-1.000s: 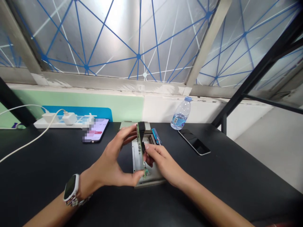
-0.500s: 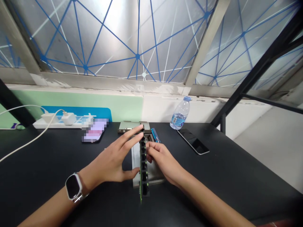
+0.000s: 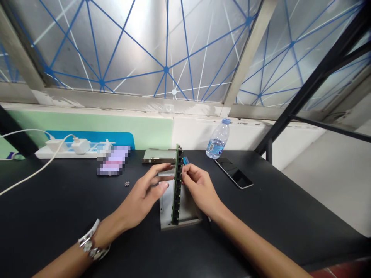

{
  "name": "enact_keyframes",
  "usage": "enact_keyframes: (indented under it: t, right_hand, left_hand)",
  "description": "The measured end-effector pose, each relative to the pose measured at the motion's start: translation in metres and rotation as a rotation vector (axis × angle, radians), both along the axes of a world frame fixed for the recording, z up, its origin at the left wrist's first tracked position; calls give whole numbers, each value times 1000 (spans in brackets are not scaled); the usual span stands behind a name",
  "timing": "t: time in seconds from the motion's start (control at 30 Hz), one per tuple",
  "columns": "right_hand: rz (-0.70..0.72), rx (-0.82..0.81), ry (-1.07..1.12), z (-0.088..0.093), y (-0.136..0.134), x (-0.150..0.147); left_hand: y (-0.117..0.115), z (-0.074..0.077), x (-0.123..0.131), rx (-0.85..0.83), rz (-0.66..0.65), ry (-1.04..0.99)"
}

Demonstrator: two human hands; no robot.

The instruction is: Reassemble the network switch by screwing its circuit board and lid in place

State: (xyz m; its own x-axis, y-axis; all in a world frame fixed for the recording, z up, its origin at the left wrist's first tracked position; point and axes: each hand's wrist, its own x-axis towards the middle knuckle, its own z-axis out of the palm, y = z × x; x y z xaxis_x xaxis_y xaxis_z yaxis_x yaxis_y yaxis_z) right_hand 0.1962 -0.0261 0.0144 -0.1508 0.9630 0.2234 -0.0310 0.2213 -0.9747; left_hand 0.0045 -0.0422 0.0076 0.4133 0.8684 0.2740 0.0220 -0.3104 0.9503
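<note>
A green circuit board [image 3: 177,193] with a row of black ports along its edge stands upright on edge over a grey metal case [image 3: 166,216]. On its right side, my right hand [image 3: 199,183] is closed, thumb and fingers gathered at the board; the exact grip is partly hidden. My left hand [image 3: 146,193] lies to the left of the board, fingers extended and apart from the thumb. Its fingertips reach the board's left face, and I cannot tell whether they touch it. Behind the board sits a metal cover [image 3: 159,155].
Small screws [image 3: 127,184] lie left of my left hand. A phone [image 3: 114,160] and a white power strip [image 3: 69,150] with cables stand further left. At the back right are a water bottle [image 3: 217,141] and a dark phone [image 3: 234,173]. A blue item [image 3: 186,160] lies behind the board.
The board has turned and shifted back over the case. My left hand's thumb and fingers have come off its edges and drawn closer together. My right hand stays at its right side.
</note>
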Motion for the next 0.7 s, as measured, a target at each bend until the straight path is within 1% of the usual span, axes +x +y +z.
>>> enact_keyframes:
  t: [0.1,0.2,0.3,0.37,0.47,0.53,0.63,0.7]
  right_hand:
    - [-33,20,-16,-1,-1,-3]
    - [-32,24,-27,-1,-4,-4]
    - [-19,53,-99,0,-6,1]
    - [-45,103,-144,-1,-6,6]
    - [-84,110,-132,-3,-2,12]
    - [-29,50,-113,-4,0,12]
    - [112,-40,-106,-7,-5,7]
    - [151,-52,-85,-6,-12,2]
  left_hand:
    - [-5,1,7,-50,44,-30]
    - [-2,1,9,-93,85,-91]
    - [6,1,6,-141,106,-221]
    - [10,2,4,-195,139,-333]
    - [13,4,1,-268,172,-485]
    - [14,5,0,-300,157,-535]
    - [13,4,1,-357,109,-553]
    - [13,2,3,-385,99,-552]
